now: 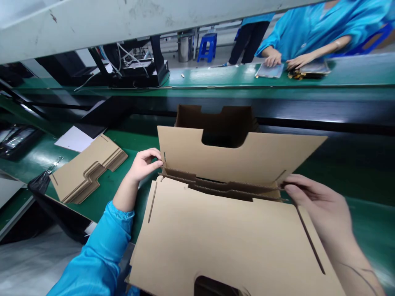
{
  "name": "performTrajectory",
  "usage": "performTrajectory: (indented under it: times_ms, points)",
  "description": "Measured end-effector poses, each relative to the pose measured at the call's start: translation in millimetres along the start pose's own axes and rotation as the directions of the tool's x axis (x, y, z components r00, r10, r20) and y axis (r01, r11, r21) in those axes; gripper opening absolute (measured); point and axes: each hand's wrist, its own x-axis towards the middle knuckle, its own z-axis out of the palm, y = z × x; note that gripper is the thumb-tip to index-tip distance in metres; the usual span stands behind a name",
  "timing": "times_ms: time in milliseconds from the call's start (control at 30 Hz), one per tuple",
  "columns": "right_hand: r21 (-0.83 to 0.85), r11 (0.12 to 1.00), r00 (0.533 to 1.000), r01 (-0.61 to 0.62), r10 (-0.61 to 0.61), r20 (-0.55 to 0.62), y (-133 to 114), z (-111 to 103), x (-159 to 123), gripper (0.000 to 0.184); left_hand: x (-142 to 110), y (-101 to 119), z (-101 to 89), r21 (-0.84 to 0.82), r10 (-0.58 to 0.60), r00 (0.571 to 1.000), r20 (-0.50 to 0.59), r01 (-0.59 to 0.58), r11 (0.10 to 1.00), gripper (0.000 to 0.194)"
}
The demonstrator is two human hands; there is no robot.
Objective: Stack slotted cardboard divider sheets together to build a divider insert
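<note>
A brown cardboard sheet (240, 158) with a notch in its top edge stands tilted up in front of me. My left hand (145, 163) pinches its left end between thumb and fingers. On the other side my right hand (324, 205) grips the right end near the lower corner. Just below it are narrow folded cardboard edges. Nearest me lies a stack of flat slotted cardboard sheets (228, 234), with a dark cutout at the bottom. Behind the raised sheet is an open cardboard box (212, 117), partly hidden.
A pile of notched cardboard pieces (83, 164) lies on the green table to the left, beside a white paper (74, 139). Across the bench, a co-worker's hands (285, 59) rest on flat items. A pale beam (123, 20) crosses overhead.
</note>
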Motion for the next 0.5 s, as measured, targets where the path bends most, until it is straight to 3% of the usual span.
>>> performTrajectory:
  times_ms: [167,300,500]
  points:
    - [-0.038,0.999,1.000,0.008,-0.009,-0.014,2.3,5.1,1.0,0.055,1.0,0.4,0.9,0.038,0.028,0.999,-0.026,-0.027,0.999,0.029]
    - [0.029,0.993,0.994,0.111,-0.111,0.000,9.5,2.3,5.7,0.048,1.4,2.8,4.1,0.054,0.060,0.997,-0.042,-0.058,0.997,0.030]
    - [-0.051,0.970,0.970,0.239,-0.236,0.064,18.0,-0.6,6.9,0.047,2.7,3.9,5.4,0.032,0.129,0.991,-0.031,-0.128,0.991,0.019]
